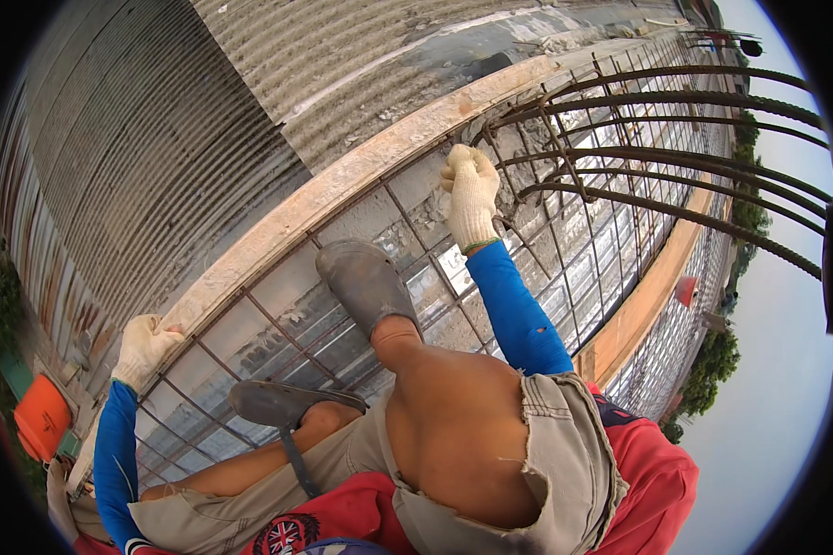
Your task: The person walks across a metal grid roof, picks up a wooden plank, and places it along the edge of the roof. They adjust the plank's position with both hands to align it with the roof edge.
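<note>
My left hand point(145, 351), in a cream knit glove, is curled over the edge of a long wooden board point(342, 180) at the lower left. The board runs diagonally along a steel mesh point(282, 326). My right hand point(471, 194), gloved alike, is closed into a fist above the mesh, close to the board's far part. Whatever its fingers hold is hidden. Just right of it, thick ribbed rebars point(657, 157) stick out, crossed by a thinner square tie point(565, 153). Blue sleeves cover both my forearms.
My feet, in grey clogs point(366, 282), rest on the mesh over shiny metal sheeting. Corrugated roofing point(157, 139) lies beyond the board. Another timber point(652, 296) edges the mesh at right, beside a drop with trees. An orange object point(43, 418) sits far left.
</note>
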Demonstrator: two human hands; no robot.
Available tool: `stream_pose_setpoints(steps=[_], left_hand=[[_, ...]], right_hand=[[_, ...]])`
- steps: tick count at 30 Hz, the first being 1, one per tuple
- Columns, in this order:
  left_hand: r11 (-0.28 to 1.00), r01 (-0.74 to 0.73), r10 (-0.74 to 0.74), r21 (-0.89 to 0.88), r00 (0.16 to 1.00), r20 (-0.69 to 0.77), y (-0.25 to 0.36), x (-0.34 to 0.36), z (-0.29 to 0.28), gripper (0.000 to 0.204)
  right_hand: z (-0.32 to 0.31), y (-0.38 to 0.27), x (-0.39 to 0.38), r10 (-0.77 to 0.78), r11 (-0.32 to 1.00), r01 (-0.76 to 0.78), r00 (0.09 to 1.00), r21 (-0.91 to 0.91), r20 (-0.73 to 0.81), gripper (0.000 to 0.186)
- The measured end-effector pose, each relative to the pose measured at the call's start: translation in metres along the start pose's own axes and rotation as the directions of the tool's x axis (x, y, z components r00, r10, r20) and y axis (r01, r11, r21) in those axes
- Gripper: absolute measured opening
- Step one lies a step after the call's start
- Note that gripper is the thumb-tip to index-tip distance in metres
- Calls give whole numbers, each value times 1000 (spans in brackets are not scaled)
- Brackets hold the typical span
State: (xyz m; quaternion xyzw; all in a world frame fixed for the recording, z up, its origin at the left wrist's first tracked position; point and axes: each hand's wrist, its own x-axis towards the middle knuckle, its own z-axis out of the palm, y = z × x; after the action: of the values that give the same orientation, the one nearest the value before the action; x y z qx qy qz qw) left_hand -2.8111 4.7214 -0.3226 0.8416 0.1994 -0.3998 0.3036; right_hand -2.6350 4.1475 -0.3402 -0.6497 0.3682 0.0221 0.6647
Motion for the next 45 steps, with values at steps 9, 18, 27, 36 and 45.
stream_pose_setpoints(steps=[9,18,27,36,45], left_hand=[[1000,5,-5,5,1000,-11,15,-12,-3,38],[995,27,-26,94,1000,-5,23,-6,-2,42],[999,10,-8,45,999,-46,2,-7,2,35],[998,-11,11,65,1000,-6,9,-4,-1,35],[998,-28,31,50,998,-54,-2,-5,6,38]], right_hand=[[63,-60,9,-342,-210,907,281,-364,897,64],[44,-126,67,-297,-404,624,603,-669,741,27],[41,-148,89,-173,-235,698,654,-676,736,45],[92,-132,163,127,-402,748,617,-528,777,69],[99,-115,204,372,-520,764,604,-381,705,66]])
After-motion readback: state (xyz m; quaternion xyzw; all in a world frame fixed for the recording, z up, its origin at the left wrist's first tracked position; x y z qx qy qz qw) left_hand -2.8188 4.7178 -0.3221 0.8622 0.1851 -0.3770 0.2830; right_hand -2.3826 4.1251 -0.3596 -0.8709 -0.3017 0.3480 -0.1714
